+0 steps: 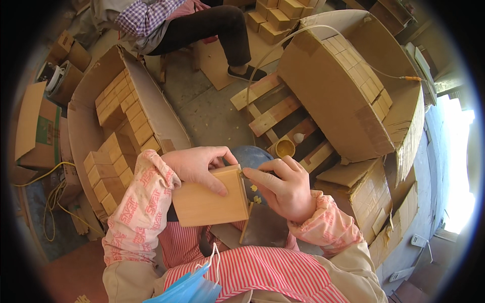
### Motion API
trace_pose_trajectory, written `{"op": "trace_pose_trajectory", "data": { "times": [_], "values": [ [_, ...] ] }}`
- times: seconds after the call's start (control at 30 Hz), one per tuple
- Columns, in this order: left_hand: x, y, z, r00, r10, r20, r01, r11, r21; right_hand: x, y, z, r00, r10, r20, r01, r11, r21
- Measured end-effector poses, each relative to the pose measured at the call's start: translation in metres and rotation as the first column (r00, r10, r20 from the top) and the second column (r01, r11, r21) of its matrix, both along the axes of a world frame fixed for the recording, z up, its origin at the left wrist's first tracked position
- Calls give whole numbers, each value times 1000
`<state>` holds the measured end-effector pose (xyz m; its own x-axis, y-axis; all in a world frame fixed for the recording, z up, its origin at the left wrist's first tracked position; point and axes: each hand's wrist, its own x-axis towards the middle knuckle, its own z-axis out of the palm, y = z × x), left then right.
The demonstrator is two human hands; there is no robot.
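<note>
My left hand (pixel 199 166) grips a pale wooden box (pixel 212 199) from above, thumb flat on its broad face and fingers over the top edge. The box is tilted over my lap. At its upper right corner my right hand (pixel 283 187) is closed, fingertips pinched against the narrow side. A thin dark thing shows between those fingers; its kind is too small to tell. Yellowish bits lie just below the fingertips. Under the right hand, a dark brown flat piece (pixel 265 224) with a pale edge rests on my lap, over the red-striped apron (pixel 247 270).
Large cartons (pixel 179 134) (pixel 333 96) on both sides hold stacked wooden boxes. A wooden pallet (pixel 275 116) lies ahead, with a round tub (pixel 283 148) of yellowish stuff near it. A thin hose (pixel 255 70) arches over the right carton. Another person (pixel 202 33) sits ahead.
</note>
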<state>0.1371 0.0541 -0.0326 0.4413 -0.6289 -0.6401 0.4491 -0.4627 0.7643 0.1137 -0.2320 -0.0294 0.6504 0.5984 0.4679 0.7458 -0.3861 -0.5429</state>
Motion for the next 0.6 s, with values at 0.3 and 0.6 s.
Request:
{"op": "trace_pose_trajectory", "data": {
  "times": [0.3,0.6],
  "values": [
    [-1,0,0,1000,-2,12,2,1000,8,-7,-2,2,998,7,64,-3,998,-61],
    [-2,0,2,1000,12,5,-12,1000,-2,-2,3,-2,992,-15,123,26,996,-83]
  ]
}}
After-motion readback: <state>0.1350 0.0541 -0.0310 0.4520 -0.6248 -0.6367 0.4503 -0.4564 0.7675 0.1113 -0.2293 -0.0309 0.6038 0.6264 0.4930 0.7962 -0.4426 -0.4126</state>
